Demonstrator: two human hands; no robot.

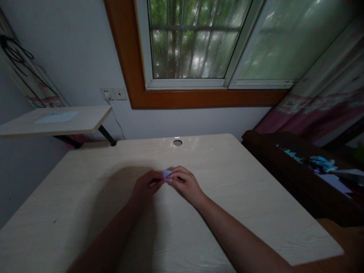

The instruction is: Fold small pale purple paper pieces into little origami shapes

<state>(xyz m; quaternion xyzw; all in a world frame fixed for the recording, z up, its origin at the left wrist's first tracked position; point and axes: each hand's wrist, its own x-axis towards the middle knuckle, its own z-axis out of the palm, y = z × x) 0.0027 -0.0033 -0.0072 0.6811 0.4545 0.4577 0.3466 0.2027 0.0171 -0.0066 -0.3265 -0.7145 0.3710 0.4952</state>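
At a pale wood-grain desk [241, 212] with a round cable hole [178, 142] beneath a barred window [196, 38], my left hand [146, 186] and right hand [186, 184] meet at mid-desk, both pinching a small lilac paper [167, 174], mostly hidden by my fingers.

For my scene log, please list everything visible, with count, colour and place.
desk: one, light wood, foreground
paper piece: one, pale purple, desk middle
cable hole: one, desk's far edge
side shelf: one, light wood, far left
window: one, brown frame, back wall
wall sockets: two, white, below window's left corner
curtain: one, pink-white, right
left hand: one, pinches paper piece
right hand: one, pinches paper piece
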